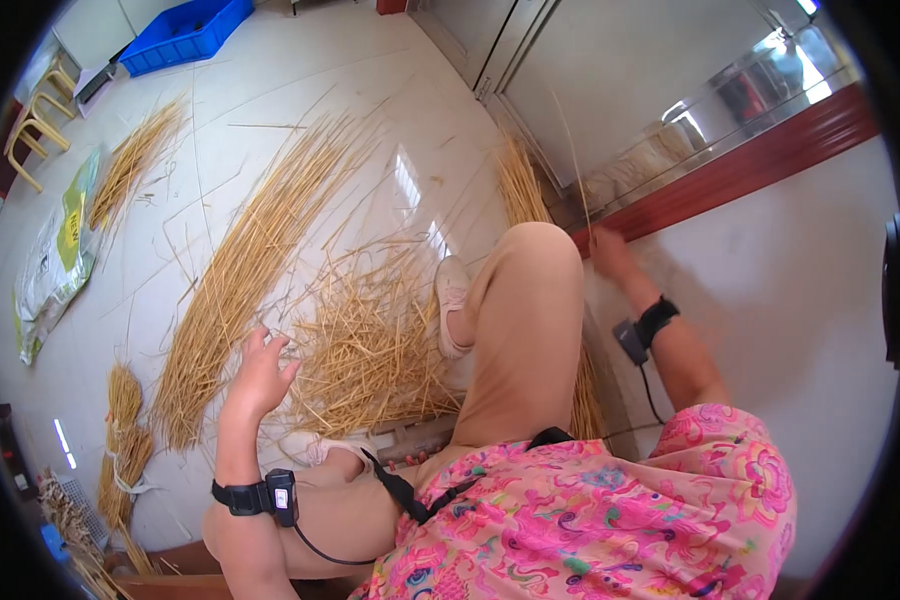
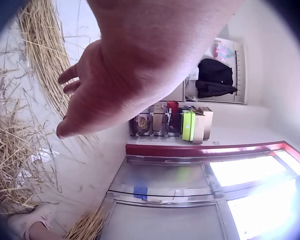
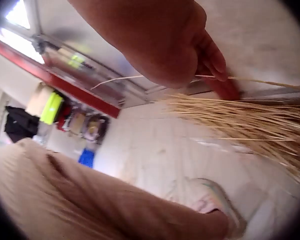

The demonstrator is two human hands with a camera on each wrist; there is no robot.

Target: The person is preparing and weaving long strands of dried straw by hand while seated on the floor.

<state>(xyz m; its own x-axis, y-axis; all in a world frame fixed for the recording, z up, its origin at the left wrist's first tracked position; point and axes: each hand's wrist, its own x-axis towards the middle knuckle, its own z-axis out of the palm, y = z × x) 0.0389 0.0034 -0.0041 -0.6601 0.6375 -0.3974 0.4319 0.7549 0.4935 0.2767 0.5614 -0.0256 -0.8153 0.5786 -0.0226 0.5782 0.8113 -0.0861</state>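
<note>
My right hand (image 1: pixel 613 257) pinches a single straw stalk (image 1: pixel 573 150) beside the red door sill. In the right wrist view the stalk (image 3: pixel 270 83) runs out on both sides of the fingers, above a bundle of straw (image 3: pixel 250 122) lying along the wall. My left hand (image 1: pixel 262 372) hangs with fingers spread and relaxed, holding nothing, between a long row of straw (image 1: pixel 255 240) and a loose heap of short straw (image 1: pixel 370 350). In the left wrist view that hand (image 2: pixel 97 90) shows from the wrist side.
A tied straw bundle (image 1: pixel 123 440) lies at the left, near a plastic sack (image 1: pixel 60 270). More straw (image 1: pixel 138 165) lies behind it. A blue crate (image 1: pixel 185 38) stands at the back by wooden stools (image 1: pixel 38 135). A steel door (image 1: pixel 650 80) borders the right.
</note>
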